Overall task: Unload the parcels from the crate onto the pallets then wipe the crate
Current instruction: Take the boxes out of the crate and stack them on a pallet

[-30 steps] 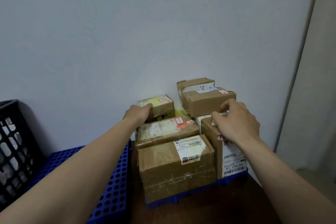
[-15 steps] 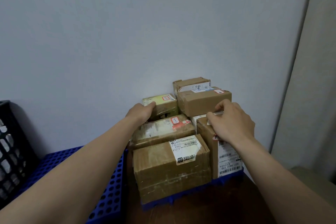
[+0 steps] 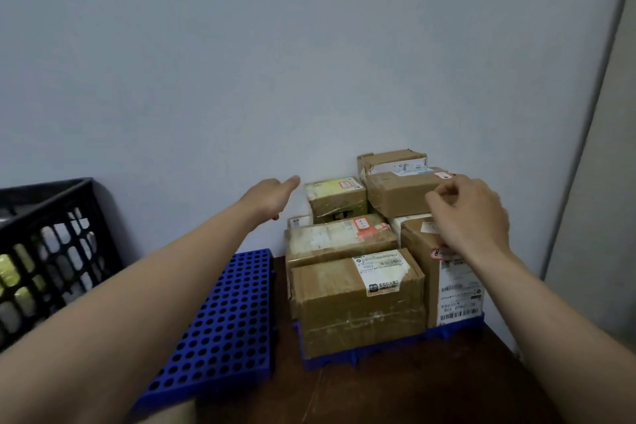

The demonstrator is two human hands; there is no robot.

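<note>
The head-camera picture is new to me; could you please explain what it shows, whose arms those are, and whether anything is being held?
There is no machine here. A person wears a wide-angle camera on the head that looks forward and down, so the two bare arms are the person's own. Taped cardboard parcels are stacked on a blue pallet. A second blue pallet lies to its left, bare where it shows. A black crate stands at the far left, and something yellowish shows through its holes. The left hand is stretched out with straight fingers beside the stack and holds nothing. The right hand hovers over the stack's right side with curled fingers, and nothing shows in it.
</note>
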